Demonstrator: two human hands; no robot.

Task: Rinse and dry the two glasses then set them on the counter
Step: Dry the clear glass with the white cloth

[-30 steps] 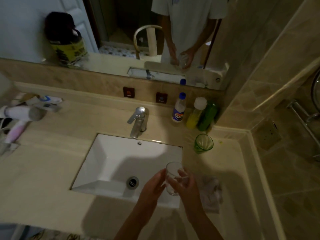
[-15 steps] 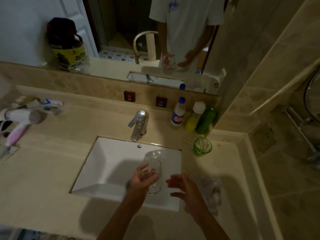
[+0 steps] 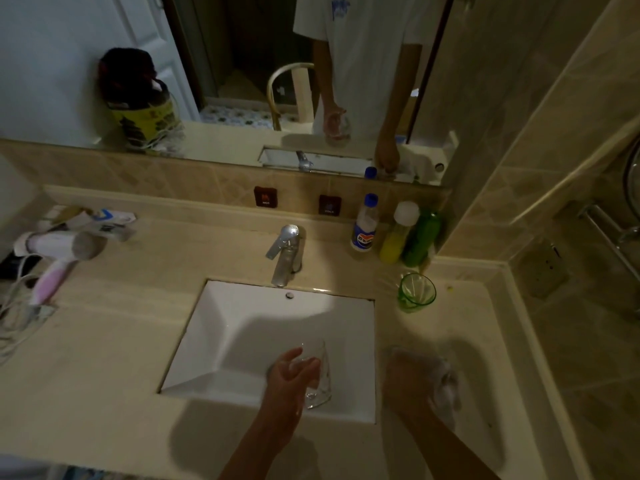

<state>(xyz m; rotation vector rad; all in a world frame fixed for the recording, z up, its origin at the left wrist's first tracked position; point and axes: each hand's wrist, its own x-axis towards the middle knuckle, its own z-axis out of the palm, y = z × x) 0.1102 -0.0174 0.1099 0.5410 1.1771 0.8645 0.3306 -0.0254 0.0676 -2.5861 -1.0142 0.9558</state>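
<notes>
My left hand (image 3: 289, 379) holds a clear glass (image 3: 318, 374) upright over the front of the white sink (image 3: 214, 344). Resting on a crumpled pale cloth (image 3: 445, 382), my right hand (image 3: 407, 382) is on the counter (image 3: 104, 358) just right of the sink; its fingers curl on the cloth, blurred. A green glass (image 3: 415, 292) stands upright on the counter behind the cloth, near the sink's back right corner.
The chrome tap (image 3: 287, 252) stands behind the sink. Three bottles (image 3: 394, 233) line the back right corner by the wall. A hair dryer (image 3: 59, 258) with its cord and some tubes lie on the left counter. A mirror runs along the back.
The clear glass passed from both hands into my left hand alone. My right hand moved right and down onto the cloth beside the sink.
</notes>
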